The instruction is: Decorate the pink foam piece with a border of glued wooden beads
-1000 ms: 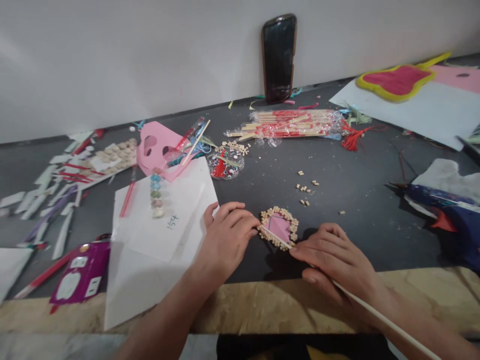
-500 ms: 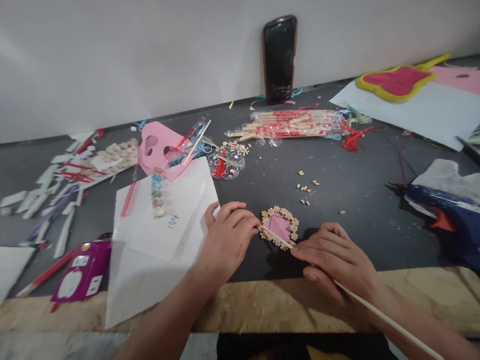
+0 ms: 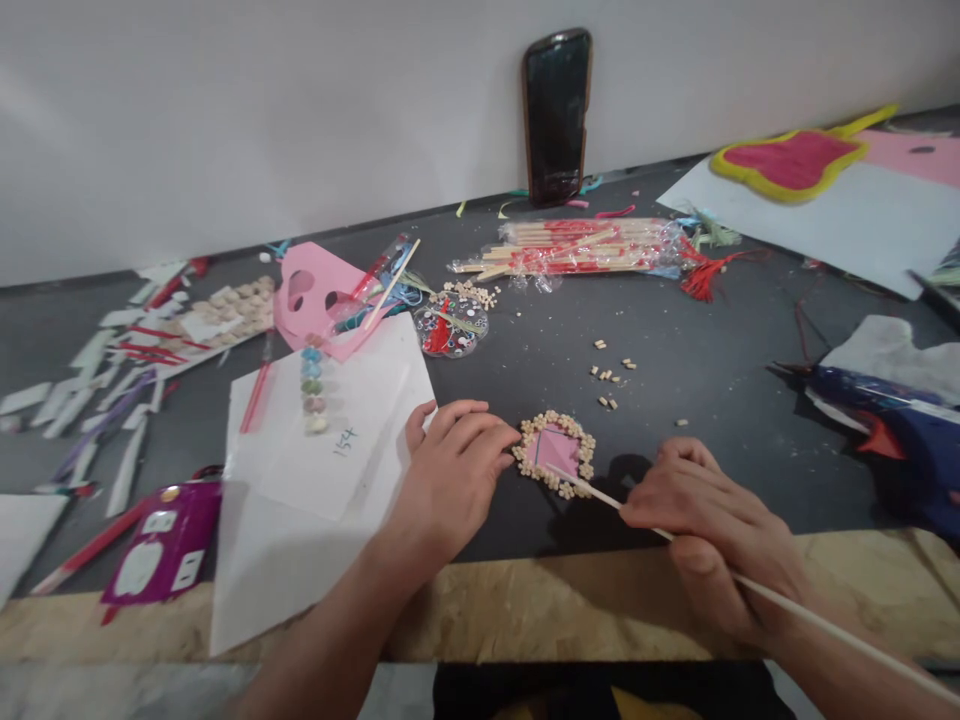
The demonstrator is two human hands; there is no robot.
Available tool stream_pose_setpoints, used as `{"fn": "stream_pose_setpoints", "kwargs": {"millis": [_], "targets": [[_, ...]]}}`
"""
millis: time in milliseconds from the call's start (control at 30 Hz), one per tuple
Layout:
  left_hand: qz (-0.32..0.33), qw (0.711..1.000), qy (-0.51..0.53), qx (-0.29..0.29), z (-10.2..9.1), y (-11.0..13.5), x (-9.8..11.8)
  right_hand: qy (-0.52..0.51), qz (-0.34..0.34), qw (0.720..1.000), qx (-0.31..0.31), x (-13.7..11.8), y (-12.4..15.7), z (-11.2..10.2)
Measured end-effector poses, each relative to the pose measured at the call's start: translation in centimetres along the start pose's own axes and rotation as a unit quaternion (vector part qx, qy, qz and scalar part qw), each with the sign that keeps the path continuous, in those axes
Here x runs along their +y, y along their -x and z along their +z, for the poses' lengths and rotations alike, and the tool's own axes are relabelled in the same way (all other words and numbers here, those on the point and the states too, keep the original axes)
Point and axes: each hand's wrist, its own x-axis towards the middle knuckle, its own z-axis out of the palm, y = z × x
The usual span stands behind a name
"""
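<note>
A small ring of pale wooden flower-shaped pieces (image 3: 586,442) surrounds a pink card centre (image 3: 550,447) with a dark line on it. At its left rim are the bent fingertips of my left hand (image 3: 454,465), gripping the edge; the thumb is mostly hidden. My right hand (image 3: 709,525) is closed around a long thin wooden stick (image 3: 817,618). The stick runs from the lower right, under the fingers, and its tip lies over the pink centre. Several small wooden bits (image 3: 606,376) are scattered on the dark table just beyond the ring.
White papers (image 3: 255,560) and a purple packet (image 3: 165,545) lie to the left. A pink mask-like cutout (image 3: 315,290) is behind them. Bagged sticks (image 3: 592,245) lie at the back, below an upright phone (image 3: 557,120). A blue glue gun (image 3: 885,400) sits on the right.
My right hand has moved right and slightly down, drawing the stick back, so its tip has left the ring's left rim and now lies nearer the middle. My left hand has barely moved.
</note>
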Motion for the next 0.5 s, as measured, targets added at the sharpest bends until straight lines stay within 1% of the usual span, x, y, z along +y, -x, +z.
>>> {"fn": "stream_pose_setpoints", "kwargs": {"millis": [100,233,500], "targets": [[0.039,0.999,0.006,-0.008,0.0,0.1,0.0,-0.017,0.004,1.0,0.025,-0.2,0.3,-0.5],[0.084,0.996,0.0,-0.005,0.4,0.3,0.3,-0.028,-0.002,0.999,0.016,-0.4,0.2,-0.9],[0.102,0.995,-0.013,0.019,0.8,0.4,1.2,-0.01,-0.005,1.0,0.009,0.0,0.1,-0.3]]}}
